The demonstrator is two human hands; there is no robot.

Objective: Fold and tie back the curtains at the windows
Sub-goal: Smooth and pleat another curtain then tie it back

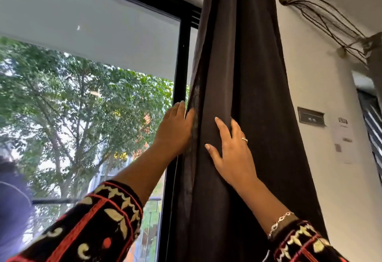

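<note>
Head view: gathering step. Left grip (175, 130) pinches dark curtain (248, 71) edge; right grip (231, 154) spread flat on fold beside it. Next, likely: press folds together, find tie-back, none visible.

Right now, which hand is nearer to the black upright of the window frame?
Left. The left hand holds the left edge of the dark curtain, right beside the black upright; the right hand lies on the front folds, farther to the right.
</note>
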